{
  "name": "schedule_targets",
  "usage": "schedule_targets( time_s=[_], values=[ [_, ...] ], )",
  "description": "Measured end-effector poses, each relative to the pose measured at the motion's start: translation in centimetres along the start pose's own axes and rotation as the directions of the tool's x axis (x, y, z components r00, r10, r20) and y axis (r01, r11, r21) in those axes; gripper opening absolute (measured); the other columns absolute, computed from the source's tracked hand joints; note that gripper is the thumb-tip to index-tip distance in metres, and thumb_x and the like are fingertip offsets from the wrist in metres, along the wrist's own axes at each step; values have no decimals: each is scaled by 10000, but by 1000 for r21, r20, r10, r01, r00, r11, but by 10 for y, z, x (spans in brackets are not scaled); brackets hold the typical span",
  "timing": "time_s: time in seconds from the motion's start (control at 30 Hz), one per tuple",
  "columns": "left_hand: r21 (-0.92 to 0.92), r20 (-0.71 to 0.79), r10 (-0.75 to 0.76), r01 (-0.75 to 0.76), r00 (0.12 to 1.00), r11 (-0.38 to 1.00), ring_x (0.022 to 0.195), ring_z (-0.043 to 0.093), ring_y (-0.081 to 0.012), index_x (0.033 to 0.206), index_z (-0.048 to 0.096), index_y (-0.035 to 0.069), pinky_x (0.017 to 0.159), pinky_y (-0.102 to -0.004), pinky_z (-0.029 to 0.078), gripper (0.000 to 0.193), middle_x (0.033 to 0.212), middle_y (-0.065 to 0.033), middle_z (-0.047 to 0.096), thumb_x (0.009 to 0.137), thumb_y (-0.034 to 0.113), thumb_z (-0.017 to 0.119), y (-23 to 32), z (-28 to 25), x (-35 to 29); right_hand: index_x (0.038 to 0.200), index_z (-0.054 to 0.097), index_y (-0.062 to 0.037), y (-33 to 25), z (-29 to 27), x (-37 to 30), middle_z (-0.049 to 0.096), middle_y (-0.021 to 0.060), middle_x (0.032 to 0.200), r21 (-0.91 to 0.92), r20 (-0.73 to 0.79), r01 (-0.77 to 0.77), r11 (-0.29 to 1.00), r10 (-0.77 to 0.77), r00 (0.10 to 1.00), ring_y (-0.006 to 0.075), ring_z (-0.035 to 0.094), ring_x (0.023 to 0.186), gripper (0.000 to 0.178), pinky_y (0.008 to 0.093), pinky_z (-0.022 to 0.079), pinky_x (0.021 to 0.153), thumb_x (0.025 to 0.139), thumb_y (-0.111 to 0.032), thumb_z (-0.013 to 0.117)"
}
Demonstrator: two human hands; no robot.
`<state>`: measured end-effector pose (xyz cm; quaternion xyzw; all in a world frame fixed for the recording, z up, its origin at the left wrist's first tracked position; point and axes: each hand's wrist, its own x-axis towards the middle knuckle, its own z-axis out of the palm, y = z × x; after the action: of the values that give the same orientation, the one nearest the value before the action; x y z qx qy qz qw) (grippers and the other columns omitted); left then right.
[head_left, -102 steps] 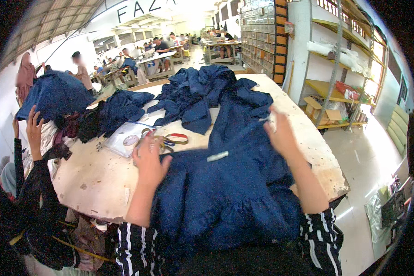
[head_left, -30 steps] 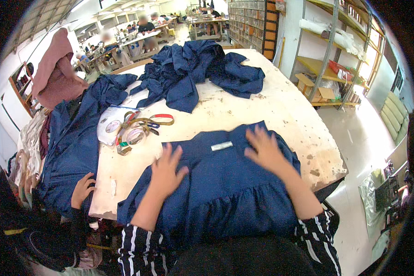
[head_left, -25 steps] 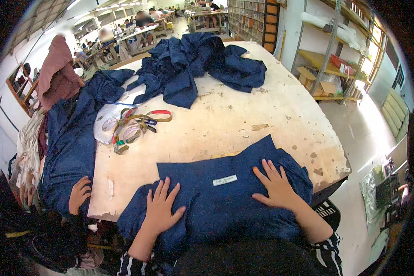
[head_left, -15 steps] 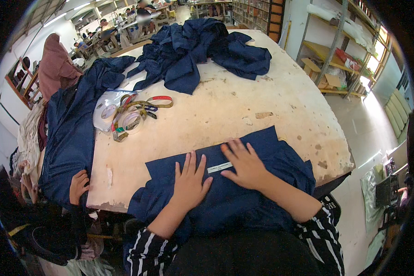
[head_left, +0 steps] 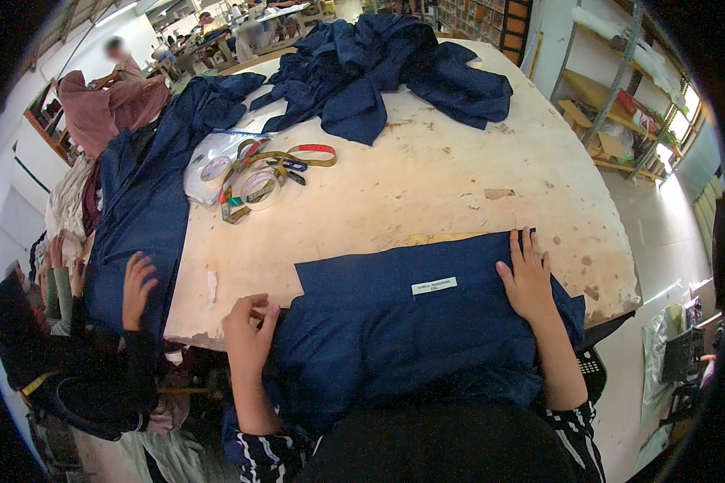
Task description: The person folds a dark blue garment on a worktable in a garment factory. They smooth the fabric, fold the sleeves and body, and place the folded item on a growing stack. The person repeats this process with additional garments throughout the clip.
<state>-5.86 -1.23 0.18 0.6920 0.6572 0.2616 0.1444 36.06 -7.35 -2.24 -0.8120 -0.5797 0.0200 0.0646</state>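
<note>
A navy blue garment (head_left: pixel 403 338) lies over the near edge of the table, its upper edge spread out. A small white label (head_left: pixel 433 286) is on it near that edge. My right hand (head_left: pixel 528 282) rests open on the garment's upper right corner, fingers stretched away from me. Beside the garment's left edge is my left hand (head_left: pixel 251 326), its fingers loosely curved and the thumb apart, with nothing visible held. The lower part of the garment hangs toward my body.
A navy cloth pile (head_left: pixel 379 68) covers the far side of the wooden table (head_left: pixel 395 189). Coiled measuring tape (head_left: pixel 278 165), tape rolls and a clear plastic bag lie at left. A co-worker's hand (head_left: pixel 139 286) is raised by more navy cloth (head_left: pixel 141 201). Metal shelves (head_left: pixel 604 97) stand at right.
My hands have spread apart: the left off the cloth to its left edge, the right to the upper right corner. The label is uncovered. A co-worker's hand has lifted from the table corner.
</note>
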Motion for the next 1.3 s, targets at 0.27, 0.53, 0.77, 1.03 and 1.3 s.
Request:
schedule_targets(
  time_s=[0.27, 0.53, 0.77, 1.03, 1.3],
  values=[
    [-143, -30, 76, -79, 997, 987, 639, 589, -211, 884, 647, 12, 615, -306, 483, 298, 789, -119, 613, 663, 162, 780, 7, 21, -5, 1402, 277, -88, 53, -26, 8, 335, 191, 1374, 565, -125, 76, 821, -6, 992, 302, 332, 1263, 888, 362, 313, 1015, 661, -178, 759],
    [-124, 218, 150, -125, 964, 984, 624, 575, -208, 865, 593, -14, 606, -292, 459, 256, 748, -128, 597, 701, 118, 739, 16, 17, 0, 817, 605, 5, 59, -50, 1, 575, 56, 677, 426, 187, -126, 896, 49, 981, 161, 542, 653, 381, 301, 441, 619, 607, -239, 809],
    [-30, 270, 368, -374, 890, 927, 722, 621, -144, 886, 596, 32, 654, -278, 478, 125, 740, -55, 642, 772, -16, 576, 85, -91, 101, 742, 654, -39, 7, -182, 73, 645, 116, 683, 169, 258, 157, 973, -197, 946, 220, 617, 662, 160, 348, 481, 676, 624, -121, 725],
    [195, -480, 685, -694, 549, 693, 714, 565, -267, 700, 527, 7, 698, -323, 442, 102, 764, -95, 574, 713, -73, 588, 55, -51, 100, 913, 615, -58, 76, -113, 105, 597, 117, 910, 306, -772, 582, 754, -161, 615, 256, 566, 883, 213, 348, 423, 835, 709, -7, 580],
    [-136, -38, 433, -434, 900, 890, 760, 531, -243, 826, 527, -4, 651, -293, 430, 207, 852, -132, 487, 648, -100, 483, -5, 18, 27, 858, 682, -107, 82, -50, 12, 523, 72, 1180, 367, -404, 265, 892, -104, 909, 239, 463, 1116, 274, 352, 385, 963, 676, 82, 601]
  ],
)
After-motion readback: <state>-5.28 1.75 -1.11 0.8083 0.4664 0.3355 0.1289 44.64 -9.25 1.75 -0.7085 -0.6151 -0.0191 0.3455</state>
